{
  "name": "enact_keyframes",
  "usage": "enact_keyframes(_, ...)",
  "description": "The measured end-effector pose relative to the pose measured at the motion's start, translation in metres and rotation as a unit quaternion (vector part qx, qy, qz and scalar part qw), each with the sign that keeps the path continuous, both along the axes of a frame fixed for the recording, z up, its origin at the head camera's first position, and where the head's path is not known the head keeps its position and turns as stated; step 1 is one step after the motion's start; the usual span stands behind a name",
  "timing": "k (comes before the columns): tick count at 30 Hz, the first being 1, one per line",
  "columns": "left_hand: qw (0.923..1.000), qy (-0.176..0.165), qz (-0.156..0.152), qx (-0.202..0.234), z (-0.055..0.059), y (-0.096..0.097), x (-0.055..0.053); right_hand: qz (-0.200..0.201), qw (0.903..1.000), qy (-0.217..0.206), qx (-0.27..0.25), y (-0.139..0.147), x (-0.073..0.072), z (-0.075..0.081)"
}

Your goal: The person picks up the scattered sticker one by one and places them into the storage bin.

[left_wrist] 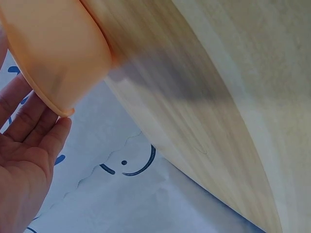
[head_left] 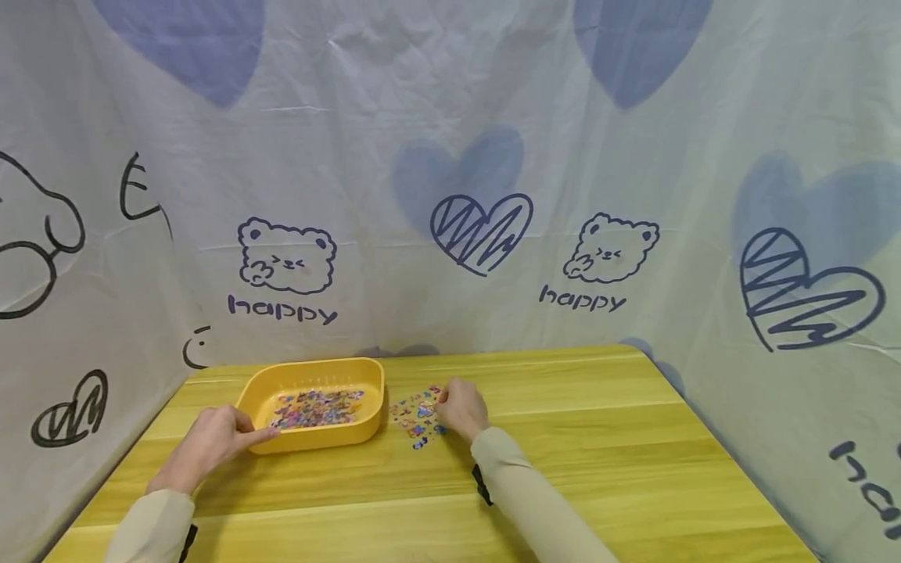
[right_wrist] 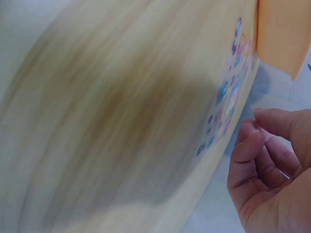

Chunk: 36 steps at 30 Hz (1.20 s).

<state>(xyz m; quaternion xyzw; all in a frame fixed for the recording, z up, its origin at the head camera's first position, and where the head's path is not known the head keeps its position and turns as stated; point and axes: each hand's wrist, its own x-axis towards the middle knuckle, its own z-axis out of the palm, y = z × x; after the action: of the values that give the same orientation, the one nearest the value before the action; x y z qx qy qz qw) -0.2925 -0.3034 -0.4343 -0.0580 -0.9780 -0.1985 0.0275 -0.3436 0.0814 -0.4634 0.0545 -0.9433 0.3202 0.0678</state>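
Note:
A yellow plastic tray (head_left: 320, 440) with rounded corners sits on the table, small shiny multicoloured confetti pieces (head_left: 317, 408) spread over its floor. My left hand (head_left: 214, 439) grips the tray's rim at its near left corner, thumb on the rim; the left wrist view shows the fingers beneath the tray's edge (left_wrist: 63, 58). Right of the tray lies a loose patch of confetti (head_left: 417, 430) on the wood. Over that patch is my right hand (head_left: 462, 408), fingers curled and thumb close to the index fingertip. Whether a tiny piece is between those fingertips cannot be made out.
The yellow wood-grain table (head_left: 563, 446) has its back edge against a white curtain (head_left: 394, 313) printed with hearts and bears. More of the printed cloth hangs along the left and right sides.

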Motion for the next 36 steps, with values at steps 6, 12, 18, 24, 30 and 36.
enact_keyframes(6, 0.9999, -0.011, 0.004, 0.004, 0.002, 0.001, 0.0, -0.019, 0.9996, -0.017, 0.011, 0.013, -0.001, -0.003)
enact_keyframes(12, 0.9999, -0.013, 0.007, 0.0, 0.001, 0.001, 0.001, -0.035, 0.9986, -0.019, 0.034, 0.021, -0.001, -0.007)
enact_keyframes(18, 1.0, -0.004, 0.002, -0.002, 0.002, 0.001, 0.002, -0.055, 0.9951, -0.037, 0.074, 0.022, -0.001, -0.008)
enact_keyframes(24, 1.0, -0.002, 0.002, -0.004, 0.003, 0.002, 0.001, -0.074, 0.9889, -0.039, 0.123, 0.018, 0.001, -0.008)
enact_keyframes(30, 1.0, -0.004, 0.001, -0.003, 0.002, 0.003, 0.001, -0.091, 0.9875, -0.04, 0.123, 0.015, -0.001, -0.009)
enact_keyframes(36, 1.0, 0.002, -0.001, -0.005, 0.002, 0.002, 0.001, -0.098, 0.9884, -0.043, 0.108, 0.015, -0.002, -0.009)
